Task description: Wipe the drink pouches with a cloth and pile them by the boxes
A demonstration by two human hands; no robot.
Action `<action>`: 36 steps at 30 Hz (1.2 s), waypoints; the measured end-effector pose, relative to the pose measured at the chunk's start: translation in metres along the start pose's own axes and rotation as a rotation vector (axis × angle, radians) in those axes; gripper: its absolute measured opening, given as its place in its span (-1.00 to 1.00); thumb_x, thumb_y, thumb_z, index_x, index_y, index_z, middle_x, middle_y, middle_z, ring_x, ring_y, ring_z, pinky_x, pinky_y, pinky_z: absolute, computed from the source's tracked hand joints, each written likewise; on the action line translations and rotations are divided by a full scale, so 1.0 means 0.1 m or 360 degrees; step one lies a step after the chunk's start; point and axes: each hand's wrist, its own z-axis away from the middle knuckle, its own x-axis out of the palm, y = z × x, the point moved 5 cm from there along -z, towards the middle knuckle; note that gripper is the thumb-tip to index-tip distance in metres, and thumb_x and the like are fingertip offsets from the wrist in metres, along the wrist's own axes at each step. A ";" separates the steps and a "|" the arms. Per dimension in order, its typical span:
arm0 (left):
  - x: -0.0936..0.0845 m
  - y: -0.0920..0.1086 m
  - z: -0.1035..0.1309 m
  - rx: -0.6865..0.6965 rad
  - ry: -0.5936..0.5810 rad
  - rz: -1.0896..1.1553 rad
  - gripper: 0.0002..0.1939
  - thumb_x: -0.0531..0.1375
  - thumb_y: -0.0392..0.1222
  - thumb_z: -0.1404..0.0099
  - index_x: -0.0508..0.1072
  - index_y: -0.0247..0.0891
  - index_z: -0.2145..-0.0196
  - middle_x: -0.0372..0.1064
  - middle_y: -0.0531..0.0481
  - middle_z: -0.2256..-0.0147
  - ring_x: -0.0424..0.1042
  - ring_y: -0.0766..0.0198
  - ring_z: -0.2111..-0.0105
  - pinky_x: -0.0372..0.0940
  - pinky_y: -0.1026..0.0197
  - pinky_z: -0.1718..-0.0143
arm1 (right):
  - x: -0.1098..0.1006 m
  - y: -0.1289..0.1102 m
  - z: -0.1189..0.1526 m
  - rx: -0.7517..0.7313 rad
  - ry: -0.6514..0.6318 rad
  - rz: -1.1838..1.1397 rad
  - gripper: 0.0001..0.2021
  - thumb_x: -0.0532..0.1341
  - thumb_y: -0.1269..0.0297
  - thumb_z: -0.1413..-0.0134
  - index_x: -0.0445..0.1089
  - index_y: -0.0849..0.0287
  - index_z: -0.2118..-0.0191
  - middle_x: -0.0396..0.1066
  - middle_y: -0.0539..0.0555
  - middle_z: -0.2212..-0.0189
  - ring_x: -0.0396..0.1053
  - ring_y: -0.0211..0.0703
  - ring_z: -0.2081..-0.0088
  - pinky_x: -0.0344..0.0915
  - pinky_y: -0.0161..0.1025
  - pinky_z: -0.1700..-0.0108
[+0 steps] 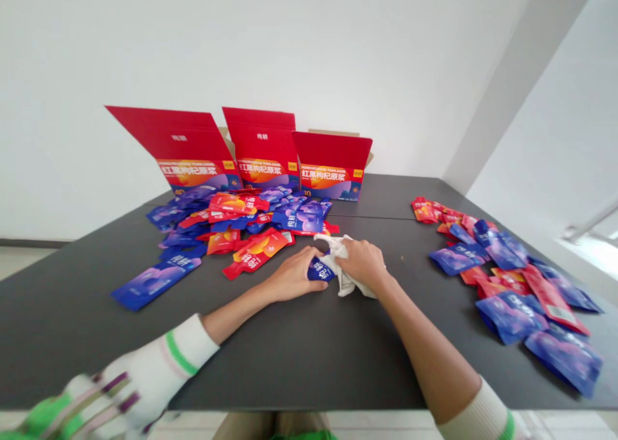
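A blue drink pouch [319,270] lies on the dark table between my hands, partly hidden by a cloth and my fingers. My left hand [300,274] grips the pouch's left end with thumb and fingers. In my right hand [363,262] is a crumpled white cloth [346,284], bunched under the fingers and pressed over the right part of the pouch. Just beyond my left hand, a red pouch [258,252] sits at the near edge of a mixed pile of red and blue pouches [299,219].
Three red boxes [197,172], [268,170], [331,173] with raised lids stand behind the pile. A single blue pouch [157,280] lies at the pile's left front. More red and blue pouches [512,314] spread along the right side of the table [299,369]. A white wall rises behind.
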 end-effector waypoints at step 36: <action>0.07 -0.11 -0.05 -0.0021 -0.0076 0.0135 -0.72 0.17 -0.08 -0.14 0.30 -0.24 0.22 0.41 -0.01 0.35 0.40 0.18 0.37 0.23 0.25 0.38 | -0.06 -0.17 0.09 -0.0202 0.0073 -0.0090 -0.62 0.04 -0.02 -0.08 0.35 0.08 0.10 0.46 0.15 0.24 0.41 -0.01 0.17 0.24 -0.14 0.13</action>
